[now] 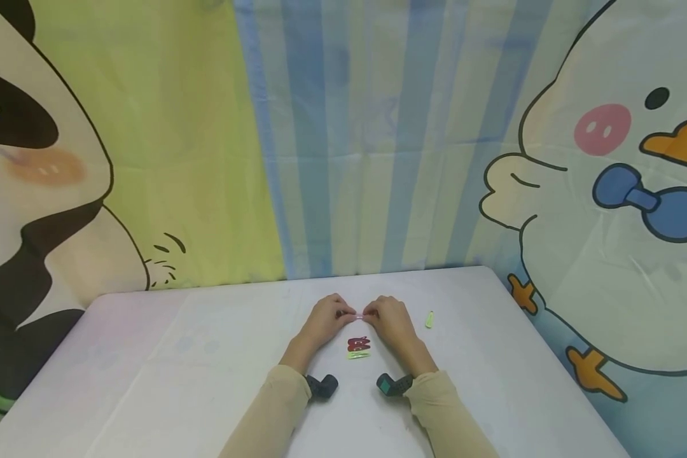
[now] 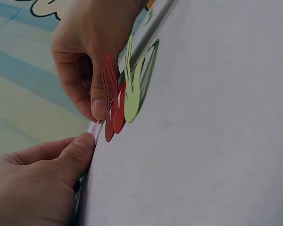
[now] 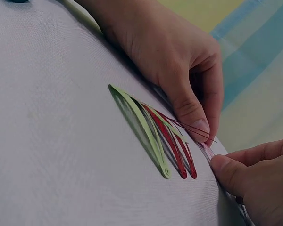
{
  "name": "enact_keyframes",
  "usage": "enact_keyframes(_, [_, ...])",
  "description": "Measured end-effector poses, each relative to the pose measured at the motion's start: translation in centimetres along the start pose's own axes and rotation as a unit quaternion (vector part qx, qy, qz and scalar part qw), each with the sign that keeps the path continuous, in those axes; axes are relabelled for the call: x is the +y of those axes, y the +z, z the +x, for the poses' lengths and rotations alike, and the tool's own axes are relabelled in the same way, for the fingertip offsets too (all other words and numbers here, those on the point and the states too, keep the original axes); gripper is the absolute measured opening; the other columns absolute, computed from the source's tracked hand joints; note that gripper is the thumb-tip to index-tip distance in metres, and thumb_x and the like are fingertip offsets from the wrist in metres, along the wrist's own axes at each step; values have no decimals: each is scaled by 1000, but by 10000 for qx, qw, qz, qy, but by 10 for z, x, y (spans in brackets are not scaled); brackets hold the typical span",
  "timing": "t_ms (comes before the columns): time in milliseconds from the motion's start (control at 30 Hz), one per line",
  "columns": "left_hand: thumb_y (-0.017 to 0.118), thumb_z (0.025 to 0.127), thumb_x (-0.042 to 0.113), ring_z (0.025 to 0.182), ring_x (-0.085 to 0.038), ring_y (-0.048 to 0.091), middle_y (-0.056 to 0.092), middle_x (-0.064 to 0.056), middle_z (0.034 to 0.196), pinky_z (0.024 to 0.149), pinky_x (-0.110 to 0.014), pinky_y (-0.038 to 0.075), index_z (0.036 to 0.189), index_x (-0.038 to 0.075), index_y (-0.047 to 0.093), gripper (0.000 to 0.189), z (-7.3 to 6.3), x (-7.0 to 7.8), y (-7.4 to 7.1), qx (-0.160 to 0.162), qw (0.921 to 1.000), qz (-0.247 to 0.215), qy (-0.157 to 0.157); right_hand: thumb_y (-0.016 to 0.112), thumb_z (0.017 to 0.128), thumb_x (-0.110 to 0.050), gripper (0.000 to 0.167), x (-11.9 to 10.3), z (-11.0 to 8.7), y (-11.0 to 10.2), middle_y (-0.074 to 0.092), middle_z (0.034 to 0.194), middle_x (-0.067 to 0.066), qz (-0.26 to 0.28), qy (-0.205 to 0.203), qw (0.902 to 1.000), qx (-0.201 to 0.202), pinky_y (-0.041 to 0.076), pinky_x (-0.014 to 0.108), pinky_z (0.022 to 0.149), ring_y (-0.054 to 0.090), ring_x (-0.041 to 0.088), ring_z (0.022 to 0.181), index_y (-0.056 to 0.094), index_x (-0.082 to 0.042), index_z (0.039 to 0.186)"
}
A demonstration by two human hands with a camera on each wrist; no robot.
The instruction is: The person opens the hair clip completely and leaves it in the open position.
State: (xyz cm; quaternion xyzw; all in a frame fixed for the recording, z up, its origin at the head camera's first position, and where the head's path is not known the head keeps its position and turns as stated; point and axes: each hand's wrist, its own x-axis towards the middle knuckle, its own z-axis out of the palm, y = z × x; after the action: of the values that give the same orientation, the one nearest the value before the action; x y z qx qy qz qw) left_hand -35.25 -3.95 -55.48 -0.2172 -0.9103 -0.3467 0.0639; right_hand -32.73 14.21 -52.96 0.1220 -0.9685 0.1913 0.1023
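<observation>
A pink hair clip (image 1: 359, 316) spans the small gap between both hands over the white table. My left hand (image 1: 326, 318) pinches one end between thumb and forefinger. The other end is pinched by my right hand (image 1: 390, 321) in the same way, so the fingertips hide both ends. Just in front, nearer the body, two red snap hair clips (image 1: 358, 344) lie in a row with a light green snap hair clip (image 1: 358, 355). In the left wrist view these clips, including the green one (image 2: 132, 106), show their prongs raised.
Another light green clip (image 1: 429, 320) lies apart, right of my right hand. Dark wrist-worn devices (image 1: 322, 387) show at both wrists. The white table (image 1: 194, 362) ends at a printed curtain (image 1: 366, 140) behind the hands.
</observation>
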Motion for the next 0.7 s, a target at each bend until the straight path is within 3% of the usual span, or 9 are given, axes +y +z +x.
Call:
enact_keyframes(267, [71, 86, 27, 82, -9, 54, 61, 7, 88, 77, -28, 46, 93, 19, 75, 12, -5, 4, -1, -64, 9999, 35, 117, 71, 85, -23, 6, 1, -3, 1, 67, 85, -5, 27, -146, 9999, 64, 45, 39, 82, 60, 18, 86, 74, -19, 88])
enact_keyframes(700, [70, 86, 32, 89, -8, 58, 62, 10, 90, 85, -31, 47, 95, 22, 73, 14, -12, 1, 3, -110, 9999, 82, -70, 69, 86, -22, 5, 3, -4, 2, 67, 87, -5, 206, -307, 9993, -48, 46, 38, 84, 60, 17, 89, 73, -19, 89])
